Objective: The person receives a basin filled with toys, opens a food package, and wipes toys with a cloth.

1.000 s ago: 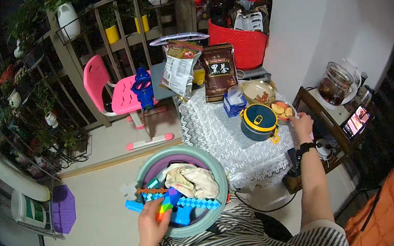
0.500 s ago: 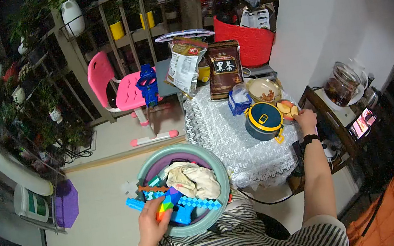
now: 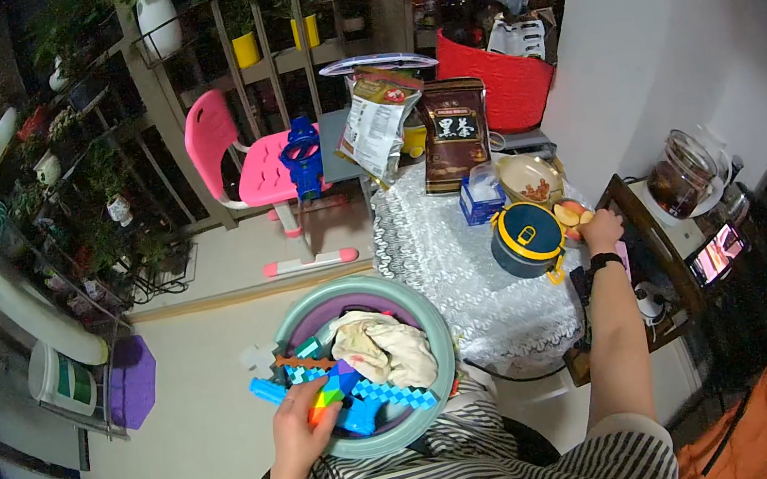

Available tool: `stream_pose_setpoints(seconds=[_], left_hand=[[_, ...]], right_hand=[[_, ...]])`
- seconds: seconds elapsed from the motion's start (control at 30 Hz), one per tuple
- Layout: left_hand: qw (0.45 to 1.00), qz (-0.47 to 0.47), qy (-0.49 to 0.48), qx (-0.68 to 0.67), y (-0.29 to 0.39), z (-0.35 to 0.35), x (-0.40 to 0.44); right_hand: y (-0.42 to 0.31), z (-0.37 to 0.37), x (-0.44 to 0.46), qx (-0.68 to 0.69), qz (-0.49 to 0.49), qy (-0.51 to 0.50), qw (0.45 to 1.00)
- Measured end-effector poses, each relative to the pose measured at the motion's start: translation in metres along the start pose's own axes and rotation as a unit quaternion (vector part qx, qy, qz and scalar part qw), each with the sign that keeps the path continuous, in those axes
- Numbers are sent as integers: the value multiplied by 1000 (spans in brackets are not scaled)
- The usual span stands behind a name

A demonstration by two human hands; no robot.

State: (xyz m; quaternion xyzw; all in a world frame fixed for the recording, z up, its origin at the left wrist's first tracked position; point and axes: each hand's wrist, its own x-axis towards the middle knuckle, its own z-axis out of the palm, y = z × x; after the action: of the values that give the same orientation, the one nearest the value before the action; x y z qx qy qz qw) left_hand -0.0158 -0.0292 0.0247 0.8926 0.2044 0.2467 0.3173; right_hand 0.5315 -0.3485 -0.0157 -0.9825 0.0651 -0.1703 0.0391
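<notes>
My left hand (image 3: 302, 429) is closed on a rainbow-coloured toy (image 3: 333, 390) at the near left side of a green tub (image 3: 437, 330). Blue checkered toy pieces (image 3: 393, 394) and a cream cloth (image 3: 389, 348) lie in the tub. My right hand (image 3: 602, 230) reaches to the right edge of the lace-covered table (image 3: 469, 286), its fingertips at the apple slices (image 3: 570, 214). Whether a slice is between those fingers is too small to tell. Left of them stands a dark blue container with a yellow rim (image 3: 527, 237).
Behind the container are a bowl of nuts (image 3: 532, 181), a blue box (image 3: 482, 198) and a brown bag (image 3: 455, 136). A wooden stand (image 3: 640, 213) at the right holds a glass pot (image 3: 683, 175) and a phone (image 3: 718, 253). A pink chair (image 3: 270, 167) stands at the back left.
The view has shifted, so the table and chair appear further right. My left hand stays on the rainbow toy, and my right hand remains at the apple slices.
</notes>
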Motion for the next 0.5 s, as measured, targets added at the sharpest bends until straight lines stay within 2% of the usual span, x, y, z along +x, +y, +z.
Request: stream_pose_setpoints(seconds=[0.27,0.33,0.37,0.4,0.47,0.5], left_hand=[[1000,6,5,3,-4,1,0],[1000,0,0,10,-4,1,-1],[1000,1,2,10,-4,0,-1],[1000,-3,2,6,-4,0,-1],[1000,-1,4,-1,-5,2,-1],[1000,12,11,4,-6,2,-1]], right_hand=[[0,-5,-9,33,-20,38,999],[2,-5,-3,135,59,1,989],[4,-11,0,187,73,-38,979],[3,-13,0,189,72,-35,979],[2,-21,-1,418,-23,28,908],[-3,-23,-3,549,-79,4,832]])
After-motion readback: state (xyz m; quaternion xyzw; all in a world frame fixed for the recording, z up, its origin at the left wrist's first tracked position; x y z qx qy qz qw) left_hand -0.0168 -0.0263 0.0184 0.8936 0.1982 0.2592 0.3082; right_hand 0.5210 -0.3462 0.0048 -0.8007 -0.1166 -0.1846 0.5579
